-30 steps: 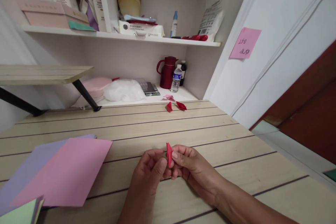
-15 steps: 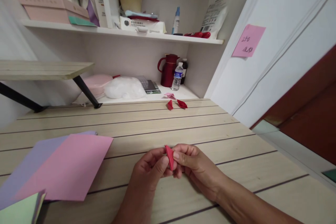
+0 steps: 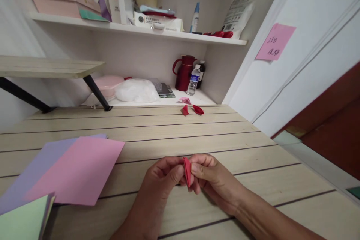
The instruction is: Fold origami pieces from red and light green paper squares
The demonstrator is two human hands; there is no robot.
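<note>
A small folded red paper [image 3: 187, 172] is held upright above the table between both hands. My left hand [image 3: 164, 178] pinches its left side with thumb and fingers. On the other side, my right hand [image 3: 209, 172] grips it, the thumb lying along its face. Parts of the fingers behind the paper are hidden. Farther back on the table lie two red folded paper pieces, a smaller one [image 3: 185, 110] and a boat-like one [image 3: 198, 109]. Just behind them sits a pink folded paper [image 3: 185, 100].
Pink sheets [image 3: 81, 172], purple sheets [image 3: 36, 168] and green sheets [image 3: 24, 217] lie on the slatted table [image 3: 267, 180] at left. A raised wooden stand [image 3: 50, 66] is behind them. A red jug [image 3: 184, 73] and water bottle [image 3: 194, 80] stand at the back below a shelf [image 3: 180, 34].
The camera view has shifted slightly. Both hands still hold the red paper, which now stands a little more upright and shows a narrower face.
</note>
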